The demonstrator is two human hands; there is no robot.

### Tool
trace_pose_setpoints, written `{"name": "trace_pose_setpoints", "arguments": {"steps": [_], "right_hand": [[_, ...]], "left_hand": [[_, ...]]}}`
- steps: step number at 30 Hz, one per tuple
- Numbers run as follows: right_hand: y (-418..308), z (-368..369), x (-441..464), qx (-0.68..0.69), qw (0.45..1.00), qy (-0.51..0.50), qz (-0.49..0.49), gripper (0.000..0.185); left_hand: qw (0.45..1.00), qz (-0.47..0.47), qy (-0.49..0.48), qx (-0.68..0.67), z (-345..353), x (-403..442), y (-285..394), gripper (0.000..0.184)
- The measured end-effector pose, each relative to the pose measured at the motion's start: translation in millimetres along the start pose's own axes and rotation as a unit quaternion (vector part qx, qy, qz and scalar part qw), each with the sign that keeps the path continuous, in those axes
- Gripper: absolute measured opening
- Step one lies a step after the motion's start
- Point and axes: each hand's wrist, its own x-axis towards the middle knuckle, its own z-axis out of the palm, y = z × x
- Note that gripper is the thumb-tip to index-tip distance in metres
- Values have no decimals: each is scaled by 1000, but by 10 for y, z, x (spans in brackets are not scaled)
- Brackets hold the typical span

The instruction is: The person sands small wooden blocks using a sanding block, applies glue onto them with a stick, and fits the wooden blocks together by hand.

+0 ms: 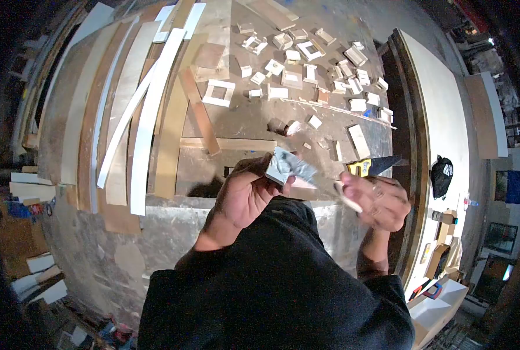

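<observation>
In front of my body, my left hand (242, 195) is closed around a small pale block (278, 169) with a greyish top face. My right hand (379, 201) is curled around a motion-blurred tool (330, 185) whose exact kind I cannot make out. A pale end shows below its fingers, and a greyish flat part reaches toward the block; whether they touch is unclear. Just beyond the right hand lies a handsaw (374, 165) with a yellow handle and dark blade. A small round wooden piece (293, 126) is on the table past the left hand.
Many small wooden pieces (292, 76) are scattered over the far tabletop. Long boards and white strips (149, 125) lie along the left side. On the right, a pale bench (441, 111) carries a black cap (442, 176) and a white tray (441, 306).
</observation>
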Motion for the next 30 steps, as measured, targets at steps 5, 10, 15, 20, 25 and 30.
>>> {"name": "trace_pose_setpoints", "arguments": {"steps": [5, 10, 15, 20, 25, 30], "right_hand": [[107, -37, -13, 44, 999, -13, -21, 18], [-56, 231, -53, 101, 992, 59, 46, 13], [-65, 382, -188, 115, 977, 129, 123, 13], [-122, 416, -202, 22, 988, 99, 115, 13], [-181, 406, -153, 64, 975, 133, 167, 9], [-209, 496, -147, 15, 995, 77, 69, 11]], "left_hand": [[997, 30, 10, 76, 32, 40, -18, 33], [985, 129, 48, 99, 49, 109, -36, 32], [980, 147, 39, 130, 29, 157, 9, 30], [966, 199, 62, 152, 43, 200, -47, 30], [950, 246, 71, 177, 104, 189, -12, 33], [936, 262, 94, 214, 80, 211, -46, 36]]}}
